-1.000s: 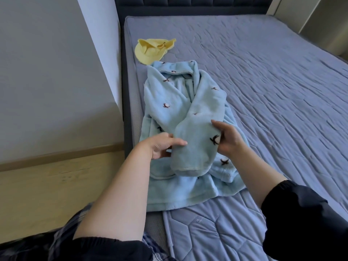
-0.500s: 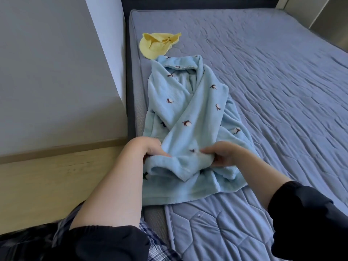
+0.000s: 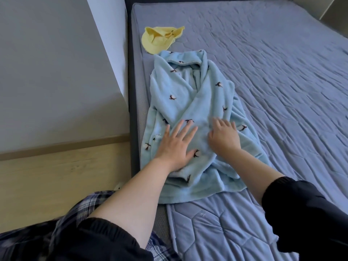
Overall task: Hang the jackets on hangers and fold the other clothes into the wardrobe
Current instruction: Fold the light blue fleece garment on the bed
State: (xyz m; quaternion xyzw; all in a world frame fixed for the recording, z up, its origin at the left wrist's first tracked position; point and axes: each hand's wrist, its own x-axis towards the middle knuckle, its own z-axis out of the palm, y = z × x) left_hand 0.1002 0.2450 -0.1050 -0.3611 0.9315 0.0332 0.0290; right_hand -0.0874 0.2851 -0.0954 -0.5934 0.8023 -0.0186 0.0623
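Note:
A light blue fleece top [image 3: 190,102] with small dark bird prints lies on the bed near its left edge, collar away from me, both sleeves folded across its front. My left hand [image 3: 176,145] lies flat on the folded sleeves with its fingers spread. My right hand [image 3: 224,135] presses on the fabric just to the right of it, fingers extended and slightly blurred. Neither hand grips anything.
A small yellow garment [image 3: 160,39] lies crumpled beyond the collar. The bed's grey-blue quilted cover [image 3: 282,81] stretches wide to the right. A grey wall [image 3: 56,72] and light wood floor [image 3: 66,176] border the bed's dark frame on the left.
Both hands let go of the sleeve end they pinched and now lie flat on the top, a little farther up it. The sleeve rests flat across the front.

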